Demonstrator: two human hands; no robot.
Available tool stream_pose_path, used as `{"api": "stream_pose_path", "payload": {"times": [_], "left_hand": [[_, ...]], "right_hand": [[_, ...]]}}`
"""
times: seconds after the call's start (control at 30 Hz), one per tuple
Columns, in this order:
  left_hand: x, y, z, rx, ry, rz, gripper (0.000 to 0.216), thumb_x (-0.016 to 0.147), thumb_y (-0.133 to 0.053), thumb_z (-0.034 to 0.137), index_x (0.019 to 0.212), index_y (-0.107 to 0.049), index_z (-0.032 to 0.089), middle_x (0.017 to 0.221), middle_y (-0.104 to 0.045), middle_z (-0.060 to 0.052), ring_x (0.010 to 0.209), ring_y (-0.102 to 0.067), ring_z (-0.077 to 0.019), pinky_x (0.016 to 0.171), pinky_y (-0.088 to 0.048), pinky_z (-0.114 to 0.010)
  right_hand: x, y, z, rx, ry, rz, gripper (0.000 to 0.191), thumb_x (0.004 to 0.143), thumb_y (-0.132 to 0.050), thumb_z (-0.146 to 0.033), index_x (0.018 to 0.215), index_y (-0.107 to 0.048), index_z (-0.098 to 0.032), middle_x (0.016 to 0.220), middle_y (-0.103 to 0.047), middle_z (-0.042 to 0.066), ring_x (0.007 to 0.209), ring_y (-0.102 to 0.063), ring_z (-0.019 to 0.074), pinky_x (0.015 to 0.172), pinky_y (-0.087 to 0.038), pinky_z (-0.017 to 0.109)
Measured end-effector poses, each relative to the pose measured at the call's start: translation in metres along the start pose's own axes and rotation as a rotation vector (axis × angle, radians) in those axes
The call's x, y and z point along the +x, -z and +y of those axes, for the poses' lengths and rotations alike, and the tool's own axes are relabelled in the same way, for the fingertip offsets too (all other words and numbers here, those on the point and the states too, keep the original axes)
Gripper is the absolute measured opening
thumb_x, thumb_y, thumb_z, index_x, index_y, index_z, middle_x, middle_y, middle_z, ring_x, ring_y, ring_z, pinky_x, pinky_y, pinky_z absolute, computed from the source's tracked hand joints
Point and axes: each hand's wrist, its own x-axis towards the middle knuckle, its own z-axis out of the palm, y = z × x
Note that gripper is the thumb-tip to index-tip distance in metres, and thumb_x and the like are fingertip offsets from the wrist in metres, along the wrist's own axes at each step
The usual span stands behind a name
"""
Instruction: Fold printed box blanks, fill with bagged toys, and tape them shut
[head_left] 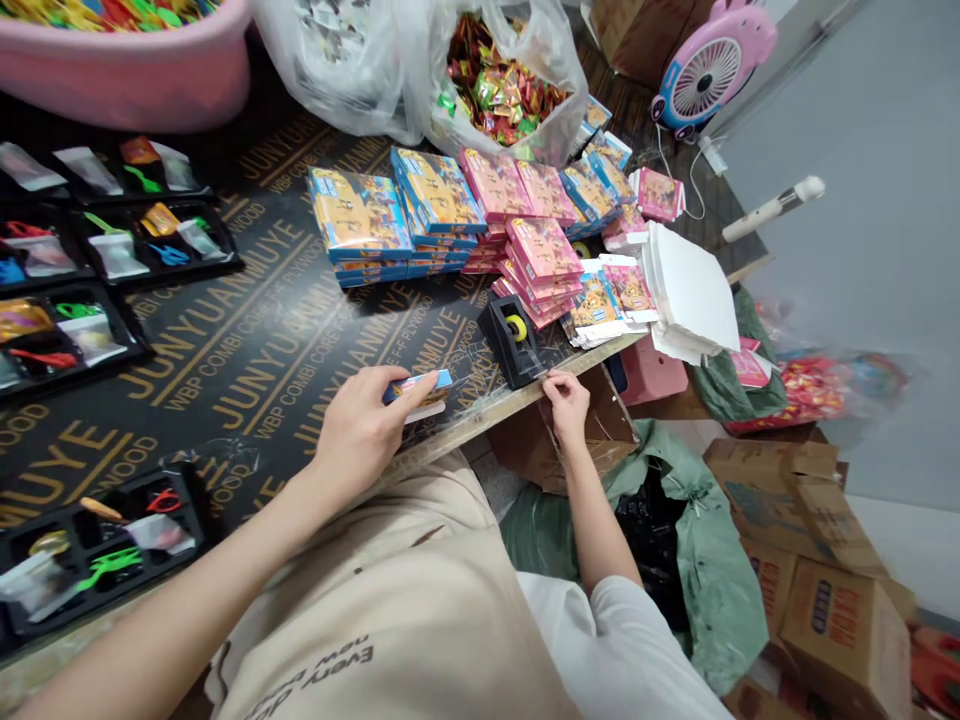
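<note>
My left hand [365,418] is closed over a small blue printed cardboard box [421,382] near the table's front edge, covering most of it. At the front of a black tape dispenser [512,342], my right hand [568,403] pinches the end of the clear tape [546,372]. The dispenser holds a roll with a yellow core [517,327]. Just behind it stands a stack of pink boxes [541,255]. Blue boxes [360,215] are piled farther left.
Black trays [112,560] with small toys and packets lie on the left. A pink tub [172,85] and plastic bags [517,100] stand at the back. White flattened cartons [694,295] lie at the right edge. Below are a green sack [720,590] and cardboard boxes [847,620].
</note>
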Motion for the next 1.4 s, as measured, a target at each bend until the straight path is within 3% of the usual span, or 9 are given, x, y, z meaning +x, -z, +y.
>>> {"api": "stream_pose_path", "payload": {"times": [0.13,0.37,0.63,0.87,0.97,1.07,1.2,1.3,1.4], "left_hand": [[0.001,-0.001,0.004,-0.054,0.008,0.038,0.036,0.095,-0.046,0.011,0.127,-0.058,0.021,0.097,-0.066,-0.008,0.083,-0.060,-0.0202,0.073,-0.048,-0.032],[0.000,-0.003,-0.001,-0.165,-0.013,0.068,0.027,0.096,-0.047,0.010,0.122,-0.048,0.019,0.100,-0.066,-0.007,0.089,-0.060,-0.0188,0.078,-0.047,-0.032],[0.000,0.006,0.001,-0.105,-0.057,-0.015,0.031,0.093,-0.045,0.012,0.120,-0.059,0.017,0.111,-0.065,-0.013,0.098,-0.060,-0.0223,0.080,-0.047,-0.036],[0.009,-0.013,0.007,-0.056,0.038,0.114,0.016,0.098,-0.051,0.021,0.095,-0.067,0.019,0.089,-0.069,-0.007,0.079,-0.058,-0.0171,0.070,-0.043,-0.031],[0.006,0.010,-0.003,-0.148,0.019,0.051,0.020,0.097,-0.049,0.017,0.104,-0.067,0.019,0.094,-0.069,-0.007,0.086,-0.060,-0.0165,0.075,-0.045,-0.030],[-0.007,0.053,-0.022,-0.215,-0.015,-0.187,0.025,0.086,-0.051,0.009,0.100,-0.070,0.019,0.095,-0.069,-0.006,0.094,-0.061,-0.0180,0.095,-0.045,-0.037],[-0.025,0.079,-0.039,-0.142,0.139,-0.518,0.018,0.081,-0.053,0.010,0.080,-0.071,0.017,0.089,-0.070,-0.006,0.095,-0.063,-0.0212,0.112,-0.034,-0.048],[-0.029,0.051,-0.045,-0.032,0.300,-0.477,0.029,0.091,-0.057,0.032,0.109,-0.070,0.013,0.120,-0.065,-0.017,0.118,-0.057,-0.0307,0.109,-0.038,-0.049],[-0.031,0.008,-0.048,0.006,0.295,-0.463,0.081,0.076,-0.073,0.061,0.134,-0.056,0.007,0.139,-0.052,-0.027,0.133,-0.044,-0.0418,0.113,-0.032,-0.057]], "right_hand": [[-0.028,-0.018,-0.028,0.093,-0.033,0.090,0.030,0.072,-0.072,-0.048,0.079,-0.069,-0.018,0.070,-0.062,0.001,0.063,-0.050,0.0136,0.063,-0.041,0.029],[-0.086,-0.084,-0.103,0.576,-0.462,-0.766,0.031,0.075,-0.075,-0.041,0.095,-0.077,-0.018,0.040,-0.036,-0.011,0.039,-0.021,0.0053,0.046,-0.015,0.026],[-0.080,-0.103,-0.103,0.677,-0.599,-0.808,0.026,0.072,-0.073,-0.040,0.087,-0.077,-0.018,0.034,-0.035,-0.012,0.034,-0.016,0.0053,0.042,-0.013,0.025],[-0.072,-0.084,-0.096,0.017,-0.062,-0.736,0.037,0.088,-0.062,-0.049,0.069,-0.071,-0.020,0.051,-0.056,-0.002,0.050,-0.048,0.0125,0.054,-0.036,0.028],[-0.058,-0.076,-0.085,-0.026,0.051,-0.487,0.041,0.091,-0.055,-0.053,0.070,-0.069,-0.020,0.057,-0.059,-0.001,0.055,-0.053,0.0150,0.057,-0.040,0.029],[-0.037,-0.088,-0.081,-0.022,0.173,-0.360,0.039,0.092,-0.054,-0.053,0.082,-0.071,-0.020,0.075,-0.067,0.003,0.069,-0.061,0.0183,0.065,-0.045,0.031],[-0.022,-0.156,-0.098,-0.037,0.450,-0.572,0.034,0.088,-0.062,-0.053,0.096,-0.074,-0.022,0.099,-0.070,0.008,0.094,-0.064,0.0250,0.081,-0.050,0.040],[-0.033,-0.236,-0.122,-0.070,0.674,-0.835,0.047,0.079,-0.073,-0.054,0.116,-0.070,-0.025,0.121,-0.067,0.012,0.116,-0.059,0.0311,0.097,-0.048,0.049],[-0.053,-0.321,-0.142,-0.176,0.881,-1.086,0.074,0.069,-0.083,-0.049,0.134,-0.060,-0.024,0.142,-0.054,0.016,0.132,-0.048,0.0353,0.110,-0.038,0.054]]}}
